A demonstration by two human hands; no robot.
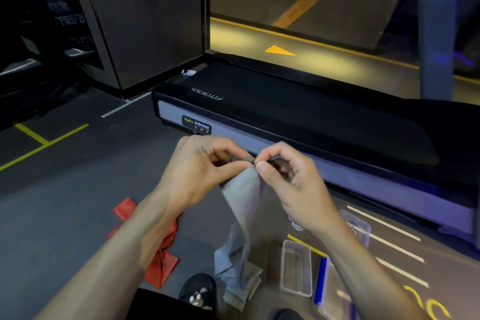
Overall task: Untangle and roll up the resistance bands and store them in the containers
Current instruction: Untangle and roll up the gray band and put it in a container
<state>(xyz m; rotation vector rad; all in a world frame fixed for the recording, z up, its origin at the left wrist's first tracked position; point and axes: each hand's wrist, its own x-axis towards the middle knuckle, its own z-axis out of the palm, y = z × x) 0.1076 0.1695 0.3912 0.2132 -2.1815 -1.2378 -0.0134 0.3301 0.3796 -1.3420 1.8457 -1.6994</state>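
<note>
Big black treadmill (298, 122) across the back, that's our marker. In front of it, left hand (200, 166) and right hand (288, 176) both pinch the top end of the grey band (241, 205), fingers curled tight; it hangs down, bunching on the floor. Red band (161, 254) lies left of it, clear container (296, 267) right, nearer the treadmill.

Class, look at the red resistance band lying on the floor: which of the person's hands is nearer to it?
Left. The left hand is above and just right of the red band; the right hand is farther right, past the grey band both hands pinch.
</note>
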